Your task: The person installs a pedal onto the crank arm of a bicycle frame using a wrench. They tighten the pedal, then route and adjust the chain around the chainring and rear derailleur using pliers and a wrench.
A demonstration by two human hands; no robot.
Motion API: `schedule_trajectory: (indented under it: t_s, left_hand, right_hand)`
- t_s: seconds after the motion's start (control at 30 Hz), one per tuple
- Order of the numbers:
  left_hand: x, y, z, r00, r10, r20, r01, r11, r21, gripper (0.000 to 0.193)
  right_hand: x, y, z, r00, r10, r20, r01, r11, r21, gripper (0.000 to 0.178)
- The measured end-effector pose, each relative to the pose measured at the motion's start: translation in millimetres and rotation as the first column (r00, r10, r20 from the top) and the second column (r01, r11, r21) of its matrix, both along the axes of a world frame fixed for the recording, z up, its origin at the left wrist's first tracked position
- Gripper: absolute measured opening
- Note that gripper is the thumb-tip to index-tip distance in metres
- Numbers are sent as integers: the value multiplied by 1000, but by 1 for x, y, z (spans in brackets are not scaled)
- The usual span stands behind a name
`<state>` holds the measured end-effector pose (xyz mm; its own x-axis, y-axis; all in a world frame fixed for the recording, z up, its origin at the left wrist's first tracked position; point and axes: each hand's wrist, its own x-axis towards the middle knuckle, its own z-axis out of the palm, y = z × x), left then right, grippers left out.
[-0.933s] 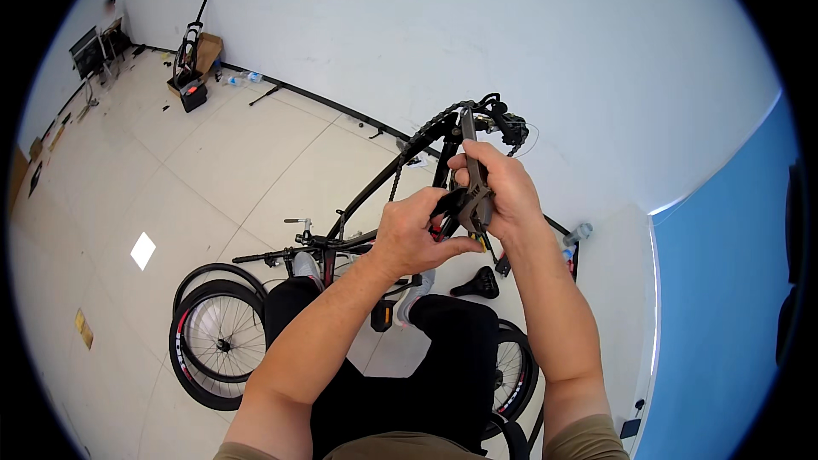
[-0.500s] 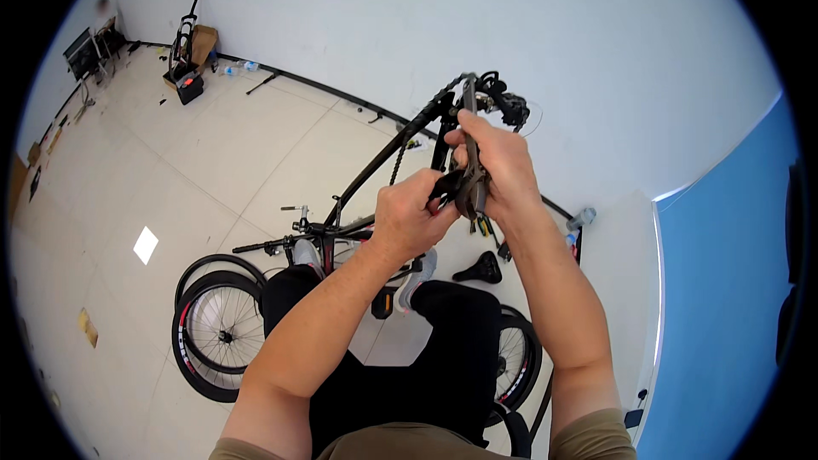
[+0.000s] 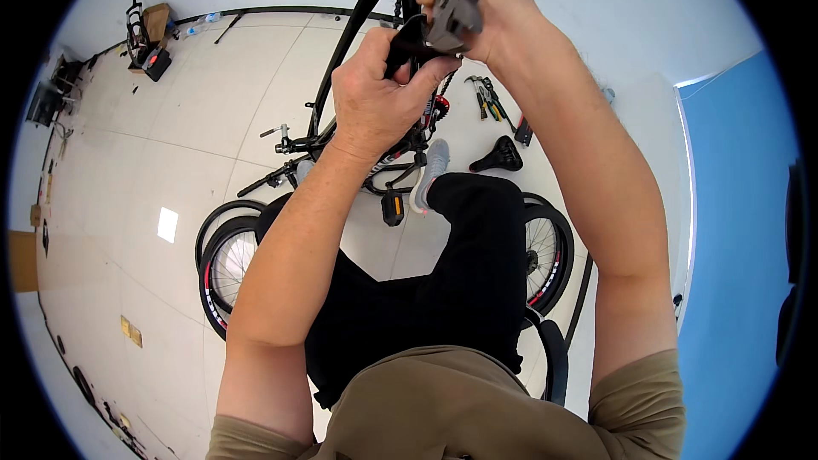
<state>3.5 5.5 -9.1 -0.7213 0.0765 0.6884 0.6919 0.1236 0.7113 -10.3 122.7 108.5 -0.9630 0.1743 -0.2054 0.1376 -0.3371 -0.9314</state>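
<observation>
My right hand [image 3: 490,0] is closed around a dark grey metal piece [image 3: 452,17] with a long stem and a thick, rounded end; its exact kind does not show. Just to its left, my left hand [image 3: 371,102] grips a thin black part [image 3: 407,41] between thumb and curled fingers. The left thumb reaches under the rounded end of the grey piece. Both hands are raised in front of a black bicycle frame [image 3: 345,55], which they partly hide. A red chainring [image 3: 440,108] and a black pedal [image 3: 392,209] show below them.
Pliers and a hammer [image 3: 486,100] lie on the floor beside a black saddle [image 3: 498,156]. Wheels stand or lie at left [image 3: 223,268] and right [image 3: 550,247] of my legs. A bicycle fork [image 3: 135,30] and cardboard box [image 3: 157,21] sit by the far wall.
My view has tilted down, so hands and bicycle appear higher. The grey piece now shows its rounded end turned more toward me. Both hands keep their grip.
</observation>
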Motion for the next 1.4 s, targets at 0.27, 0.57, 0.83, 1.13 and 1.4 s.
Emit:
schedule_trajectory:
  t_s: [0.27,0.57,0.83,1.13,1.4]
  left_hand:
    - [0,-3,-3,1000,-1,-26,1,1000,1,38]
    - [2,-3,2,997,1,80,0,1000,-2,39]
    - [1,0,10,994,-14,110,15,1000,-8,41]
    - [-11,-5,2,999,-21,44,20,999,26,38]
    - [-3,2,7,997,-54,62,47,994,96,33]
  right_hand:
    - [10,24,2,980,198,3,-198,979,-54,30]
    - [28,17,-3,983,133,-123,-89,946,311,32]
    - [83,56,-43,940,-280,-196,319,925,208,35]
    - [135,55,-272,807,-527,266,494,850,184,39]
    - [101,69,-308,773,-598,213,582,801,140,31]
